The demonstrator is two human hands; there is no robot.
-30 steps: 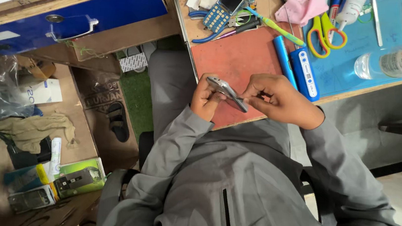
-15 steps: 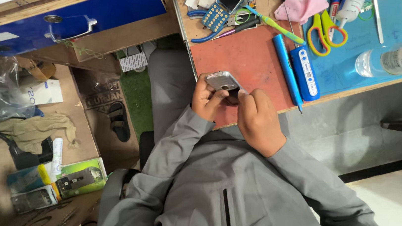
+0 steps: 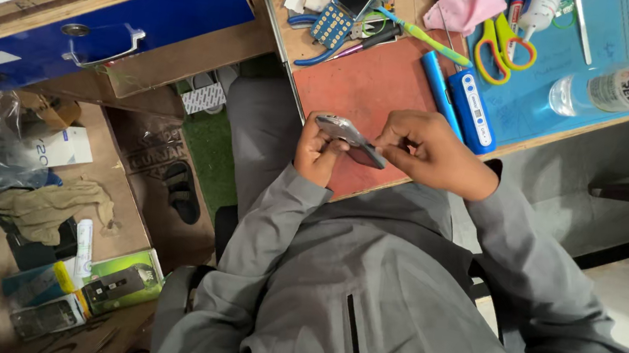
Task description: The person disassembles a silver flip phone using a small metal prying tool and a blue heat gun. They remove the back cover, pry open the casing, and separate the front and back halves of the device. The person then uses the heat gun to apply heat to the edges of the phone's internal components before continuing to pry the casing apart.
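Observation:
A small silver phone [image 3: 346, 137] is held edge-on over the red mat [image 3: 363, 88] near the table's front edge. My left hand [image 3: 317, 153] grips its left end from below. My right hand [image 3: 430, 150] pinches its right end with fingers curled. Both grey sleeves run down toward the camera. Whether a tool is in my right hand cannot be seen.
On the table lie a keypad phone [image 3: 346, 5], a green-handled tool [image 3: 422, 38], two blue bars [image 3: 462, 102], scissors [image 3: 503, 45], a pink cloth [image 3: 464, 9] and a clear bottle [image 3: 628, 81]. A blue drawer [image 3: 104, 30] stands left, with boxes and a sandal [image 3: 181, 190] on the floor.
The phone has tilted from lying flat-faced in my left hand to edge-on. My right hand moved from below the phone back to its right end.

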